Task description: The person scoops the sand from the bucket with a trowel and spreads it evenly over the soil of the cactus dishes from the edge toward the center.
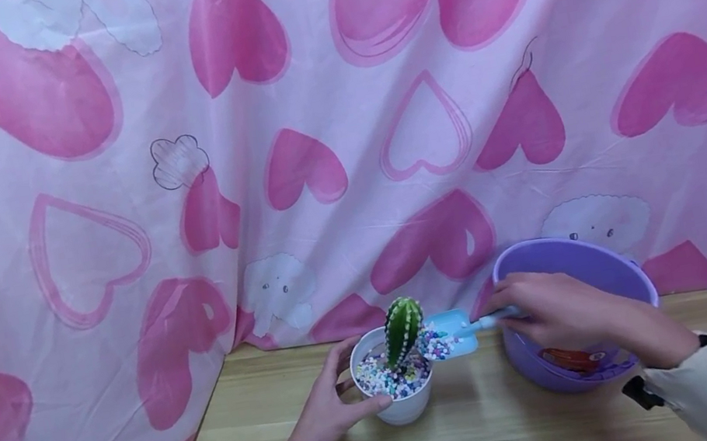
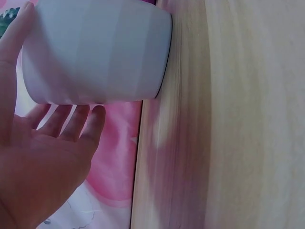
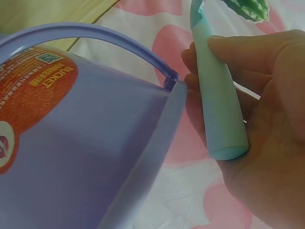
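A white pot (image 1: 400, 405) (image 2: 95, 52) stands on the wooden table (image 1: 490, 433), holding a green cactus (image 1: 404, 328) (image 3: 248, 8) and coloured pebbles (image 1: 392, 381). My left hand (image 1: 331, 414) (image 2: 43, 152) cups the pot's left side, thumb against the wall and fingers straight. My right hand (image 1: 554, 311) (image 3: 267, 119) grips the handle of a light blue scoop (image 1: 452, 335) (image 3: 217, 100). The scoop's blade carries pebbles and hangs over the pot's right rim.
A purple bucket (image 1: 579, 315) (image 3: 86, 143) with an orange label stands right of the pot, behind my right hand. A pink heart-print cloth (image 1: 339, 136) hangs behind and drapes over the table's left edge.
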The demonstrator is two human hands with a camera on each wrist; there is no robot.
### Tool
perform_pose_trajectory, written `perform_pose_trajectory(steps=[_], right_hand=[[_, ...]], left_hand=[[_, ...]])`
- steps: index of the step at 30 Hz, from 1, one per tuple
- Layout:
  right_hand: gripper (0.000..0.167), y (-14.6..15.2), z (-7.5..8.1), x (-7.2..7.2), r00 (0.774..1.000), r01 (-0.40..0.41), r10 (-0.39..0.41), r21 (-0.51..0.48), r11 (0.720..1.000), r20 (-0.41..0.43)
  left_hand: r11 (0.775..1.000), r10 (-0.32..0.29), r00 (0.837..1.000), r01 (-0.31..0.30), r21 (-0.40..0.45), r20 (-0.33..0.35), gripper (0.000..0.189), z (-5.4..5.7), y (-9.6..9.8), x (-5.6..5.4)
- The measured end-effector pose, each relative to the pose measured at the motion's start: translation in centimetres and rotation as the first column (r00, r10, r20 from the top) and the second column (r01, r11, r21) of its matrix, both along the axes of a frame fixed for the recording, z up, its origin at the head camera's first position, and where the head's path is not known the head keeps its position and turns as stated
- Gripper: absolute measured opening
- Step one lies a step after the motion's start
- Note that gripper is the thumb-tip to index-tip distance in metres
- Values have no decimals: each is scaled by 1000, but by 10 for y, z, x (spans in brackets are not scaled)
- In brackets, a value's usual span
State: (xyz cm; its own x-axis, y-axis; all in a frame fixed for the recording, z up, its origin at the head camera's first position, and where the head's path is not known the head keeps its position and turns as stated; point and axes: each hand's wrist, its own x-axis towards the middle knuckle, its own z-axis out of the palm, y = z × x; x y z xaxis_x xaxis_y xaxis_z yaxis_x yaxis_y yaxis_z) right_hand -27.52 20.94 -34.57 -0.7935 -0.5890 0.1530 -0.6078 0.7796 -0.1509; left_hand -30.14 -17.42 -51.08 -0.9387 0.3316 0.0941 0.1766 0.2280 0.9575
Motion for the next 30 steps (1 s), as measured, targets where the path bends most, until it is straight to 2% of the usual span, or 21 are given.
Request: perform_pose_trajectory(steps=[16,24,30], right_hand=[[28,-15,4,-9,993,-37,45,73,997,-106],[26,-27,12,-10,997,-19,29,132,991,-71],[22,-30,13,-13,998,-3,14,160,987,-68]], left_hand=[[996,-74,997,73,51,21,94,-3,-4,-3],[995,-49,999,47,83,20,91,-5,-5,1],[992,-82,996,79,103,27,88,-6,-4,1]])
